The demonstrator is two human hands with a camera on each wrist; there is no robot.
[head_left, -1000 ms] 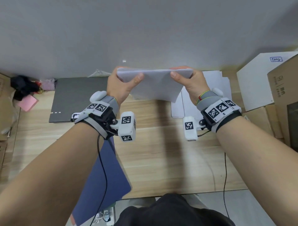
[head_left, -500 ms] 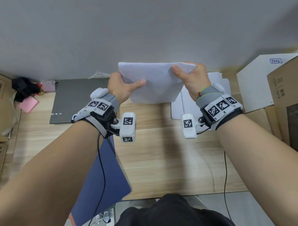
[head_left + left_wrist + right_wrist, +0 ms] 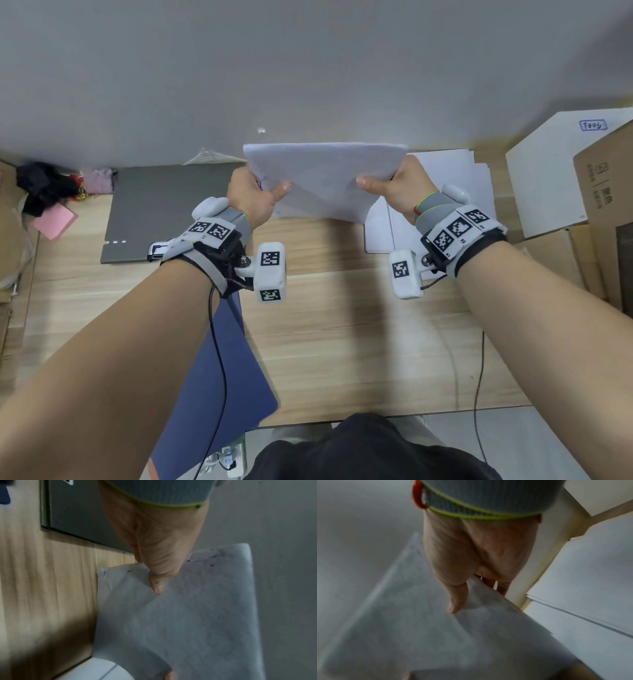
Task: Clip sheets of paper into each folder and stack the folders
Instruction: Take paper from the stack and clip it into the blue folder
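Note:
Both hands hold a bundle of white sheets [image 3: 325,181] upright above the far side of the wooden desk. My left hand [image 3: 255,195] pinches its left edge with the thumb on the near face, and my right hand [image 3: 394,186] pinches the right edge the same way. The left wrist view shows the thumb [image 3: 157,582] pressed on the sheets [image 3: 197,615]; the right wrist view shows the thumb [image 3: 457,601] on the sheets [image 3: 419,635], blurred. A grey folder [image 3: 164,209] lies at the back left. A blue folder [image 3: 219,387] lies under my left forearm and overhangs the desk's front edge.
A loose pile of white paper [image 3: 455,192] lies at the back right behind my right hand. Cardboard boxes [image 3: 603,192] stand on the right. Pink sticky notes [image 3: 54,221] and dark clutter [image 3: 41,186] lie at the far left. The grey wall [image 3: 308,68] runs behind the desk.
The sheets have tilted up from nearly edge-on to facing me. Both hands kept their grip and moved slightly toward me and down.

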